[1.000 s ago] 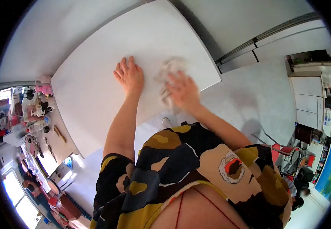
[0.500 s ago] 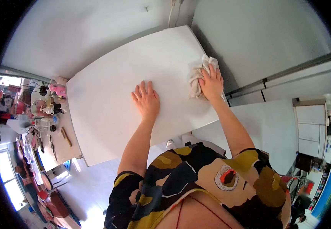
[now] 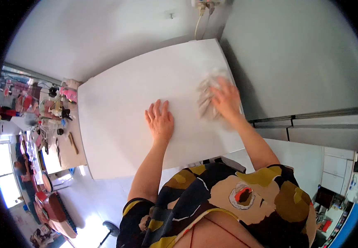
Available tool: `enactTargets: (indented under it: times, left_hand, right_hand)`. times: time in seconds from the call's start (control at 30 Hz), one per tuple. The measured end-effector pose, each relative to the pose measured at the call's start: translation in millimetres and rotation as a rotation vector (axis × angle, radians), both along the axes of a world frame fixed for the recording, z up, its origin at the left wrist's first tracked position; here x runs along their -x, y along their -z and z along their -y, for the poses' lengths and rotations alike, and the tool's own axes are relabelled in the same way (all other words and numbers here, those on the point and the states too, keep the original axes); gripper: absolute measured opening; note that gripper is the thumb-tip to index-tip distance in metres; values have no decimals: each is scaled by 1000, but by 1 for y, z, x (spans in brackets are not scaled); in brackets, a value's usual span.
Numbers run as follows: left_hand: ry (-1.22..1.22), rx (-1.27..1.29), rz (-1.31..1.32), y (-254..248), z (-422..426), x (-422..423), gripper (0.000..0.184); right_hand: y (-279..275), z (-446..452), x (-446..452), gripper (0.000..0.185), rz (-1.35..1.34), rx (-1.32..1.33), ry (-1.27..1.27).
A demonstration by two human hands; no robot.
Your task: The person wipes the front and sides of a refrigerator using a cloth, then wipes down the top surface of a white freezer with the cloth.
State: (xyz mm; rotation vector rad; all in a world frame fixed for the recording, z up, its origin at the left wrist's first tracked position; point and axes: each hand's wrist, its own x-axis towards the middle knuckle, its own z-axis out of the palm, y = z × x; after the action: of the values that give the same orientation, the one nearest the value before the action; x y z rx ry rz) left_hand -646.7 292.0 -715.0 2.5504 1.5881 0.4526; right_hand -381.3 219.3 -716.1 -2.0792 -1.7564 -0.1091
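Shifted inward from the table's right-hand edge since the earlier frame, the right hand (image 3: 227,101) and the cloth (image 3: 206,101) now sit a little nearer the left hand (image 3: 161,125). Pale, off-white and slightly greyish, the cloth is bunched into loose folds, its outline blurred. One cloth and two hands are on one white table (image 3: 119,107); two cords (image 3: 197,28) hang from the wall outlet (image 3: 207,3). The cloth lies on the tabletop towards its right side, under the right hand's fingers and spreading out to their left. Those fingers are extended and laid over it, not clenched. The left hand's fingers are released, slightly spread and flat on the bare surface, well apart from the cloth.
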Motion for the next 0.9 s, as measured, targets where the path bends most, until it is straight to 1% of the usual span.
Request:
enactTargets:
  times: [0.03,0.1,0.13,0.2,0.23,0.27,0.33,0.37,0.43,0.47,0.53,0.6,0.63,0.7,0.73,0.87,0.9]
  left_hand:
    - [6,10,6,-2,2,1,42]
    - [-5,1,-10,-3,2,0,41]
    - [5,-17,-14,-5,1,0,41]
    - [-8,-29,-8,-3,0,-1,40]
    - [-9,-33,-1,-1,0,0,40]
    - [-16,-42,-2,1,-1,0,40]
    - [-8,-50,22,2,-2,1,39]
    - [-11,-59,22,1,-2,2,39]
    - [12,-55,1,-2,0,4,40]
    - [1,-63,5,-3,-1,4,40]
    - [-3,-53,9,-4,0,2,40]
    - [-32,-61,-23,-3,0,1,40]
    - [-19,-53,1,-3,0,2,40]
    - [-6,-64,59,-8,1,1,41]
    - [-20,-71,56,-8,0,0,41]
    - [-54,-60,66,-6,3,-2,42]
    - [-37,-56,87,-6,4,-3,41]
  right_hand:
    - [3,-14,-6,41,-7,5,-18]
    - [-1,-44,-12,44,54,-9,231]
    - [2,-59,-9,44,47,-13,219]
    - [2,-91,9,46,111,-20,130]
    - [-4,-97,20,42,96,-12,49]
    - [-3,-101,33,42,94,-21,42]
    - [-1,-102,51,36,60,-52,-283]
    - [-2,-96,51,36,62,-61,-286]
    - [-5,-88,41,30,14,-88,-554]
    - [-3,-91,27,30,20,-94,-565]
    - [1,-99,-11,37,46,-18,-315]
    - [-7,-115,-39,51,44,147,23]
    - [-10,-126,-50,51,44,141,12]
    - [-14,-149,-67,65,50,268,160]
    - [-17,-161,-73,65,49,262,146]
    - [-29,-212,-92,78,71,397,71]
    - [-31,-222,-98,77,44,396,27]
